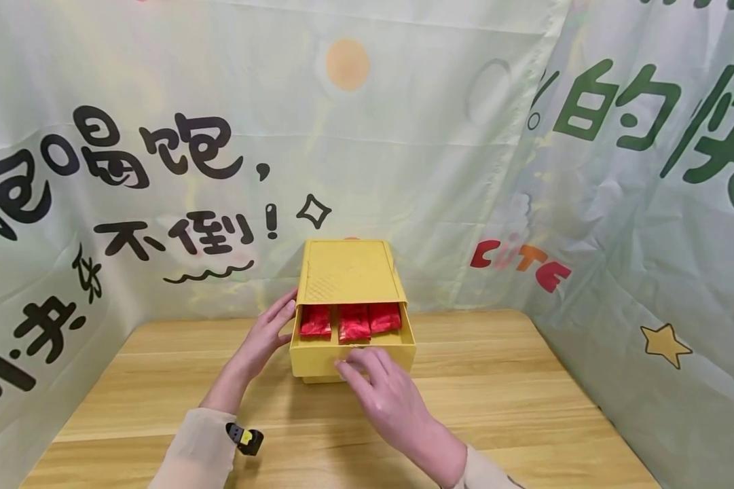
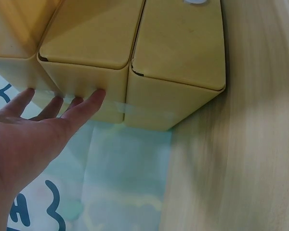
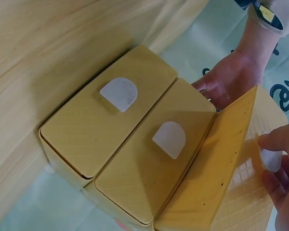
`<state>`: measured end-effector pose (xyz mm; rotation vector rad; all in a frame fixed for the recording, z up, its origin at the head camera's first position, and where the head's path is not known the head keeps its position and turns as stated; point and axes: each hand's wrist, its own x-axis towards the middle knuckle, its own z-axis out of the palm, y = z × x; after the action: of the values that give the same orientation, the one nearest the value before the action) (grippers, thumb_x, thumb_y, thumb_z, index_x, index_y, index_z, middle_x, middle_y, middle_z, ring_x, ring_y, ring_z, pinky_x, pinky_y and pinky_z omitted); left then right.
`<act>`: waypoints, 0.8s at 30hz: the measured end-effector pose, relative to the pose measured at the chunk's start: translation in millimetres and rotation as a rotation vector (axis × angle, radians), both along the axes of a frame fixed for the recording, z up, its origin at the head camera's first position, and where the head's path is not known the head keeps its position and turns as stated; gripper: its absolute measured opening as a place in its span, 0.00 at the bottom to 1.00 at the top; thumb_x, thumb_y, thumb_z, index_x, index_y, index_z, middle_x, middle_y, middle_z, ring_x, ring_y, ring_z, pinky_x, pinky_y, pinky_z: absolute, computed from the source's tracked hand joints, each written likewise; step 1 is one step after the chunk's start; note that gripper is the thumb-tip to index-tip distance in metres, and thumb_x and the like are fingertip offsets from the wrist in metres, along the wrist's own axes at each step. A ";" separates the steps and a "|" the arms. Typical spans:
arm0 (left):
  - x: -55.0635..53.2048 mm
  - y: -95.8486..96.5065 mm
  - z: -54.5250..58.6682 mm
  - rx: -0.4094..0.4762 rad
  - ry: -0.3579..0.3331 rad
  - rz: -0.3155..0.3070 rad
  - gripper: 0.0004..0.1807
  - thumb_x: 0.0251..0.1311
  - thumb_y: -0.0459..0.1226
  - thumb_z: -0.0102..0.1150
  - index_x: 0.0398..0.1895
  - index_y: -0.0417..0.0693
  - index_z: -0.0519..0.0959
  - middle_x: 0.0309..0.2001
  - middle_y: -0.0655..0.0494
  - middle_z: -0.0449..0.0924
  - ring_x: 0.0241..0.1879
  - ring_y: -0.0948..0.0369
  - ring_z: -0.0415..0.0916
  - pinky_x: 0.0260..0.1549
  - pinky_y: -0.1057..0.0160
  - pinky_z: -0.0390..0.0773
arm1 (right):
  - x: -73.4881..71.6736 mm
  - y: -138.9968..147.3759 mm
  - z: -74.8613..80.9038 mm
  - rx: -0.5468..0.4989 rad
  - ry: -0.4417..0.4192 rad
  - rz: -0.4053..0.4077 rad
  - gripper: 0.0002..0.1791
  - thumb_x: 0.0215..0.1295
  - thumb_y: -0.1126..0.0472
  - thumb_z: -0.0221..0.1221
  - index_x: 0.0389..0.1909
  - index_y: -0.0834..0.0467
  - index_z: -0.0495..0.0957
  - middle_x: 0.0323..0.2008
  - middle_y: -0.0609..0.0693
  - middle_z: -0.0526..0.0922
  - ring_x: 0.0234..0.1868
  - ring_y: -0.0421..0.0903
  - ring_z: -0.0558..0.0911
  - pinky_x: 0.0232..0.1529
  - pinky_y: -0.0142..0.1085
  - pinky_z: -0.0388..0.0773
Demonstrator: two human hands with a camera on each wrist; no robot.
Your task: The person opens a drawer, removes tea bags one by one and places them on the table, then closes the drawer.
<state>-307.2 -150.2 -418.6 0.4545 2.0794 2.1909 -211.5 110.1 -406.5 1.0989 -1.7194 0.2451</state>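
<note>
A yellow drawer cabinet (image 1: pixel 350 272) stands on the table, its top drawer (image 1: pixel 313 360) pulled partly out. Inside that drawer lie red packets (image 1: pixel 354 322), three of them visible. In the right wrist view, my right hand (image 3: pixel 286 166) pinches the white drawer handle (image 3: pixel 271 160) between thumb and fingers. On the cabinet's left side rests my left hand (image 1: pixel 267 337), its fingers extended; the left wrist view shows the fingertips against the yellow side. Two lower drawers with white handles (image 3: pixel 169 139) are closed. The drawer's deeper interior is hidden beneath the cabinet top.
The wooden table (image 1: pixel 483 387) extends on both sides of the cabinet. Behind and beside it hang printed cloth walls (image 1: pixel 403 183) with lettering. A black strap device (image 1: pixel 246 439) sits on the left wrist.
</note>
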 end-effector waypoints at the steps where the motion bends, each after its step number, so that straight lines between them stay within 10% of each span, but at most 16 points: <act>1: 0.0 0.0 0.0 0.000 0.000 -0.001 0.34 0.83 0.48 0.42 0.84 0.46 0.52 0.82 0.44 0.50 0.79 0.45 0.50 0.69 0.35 0.68 | 1.2 0.3 0.0 0.004 0.002 -0.002 0.18 0.77 0.73 0.46 0.47 0.63 0.85 0.44 0.55 0.82 0.40 0.49 0.81 0.42 0.31 0.85; 24: 1.2 0.1 0.7 0.005 -0.003 0.001 0.33 0.83 0.48 0.42 0.84 0.47 0.52 0.83 0.45 0.50 0.79 0.44 0.50 0.70 0.31 0.62 | 17.6 0.6 1.1 0.008 0.030 0.044 0.19 0.76 0.75 0.44 0.47 0.64 0.85 0.44 0.56 0.83 0.42 0.49 0.82 0.45 0.31 0.85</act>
<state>-306.0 -150.1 -417.9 0.4505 2.0729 2.1969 -193.9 110.7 -405.3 1.1416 -1.6727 0.2486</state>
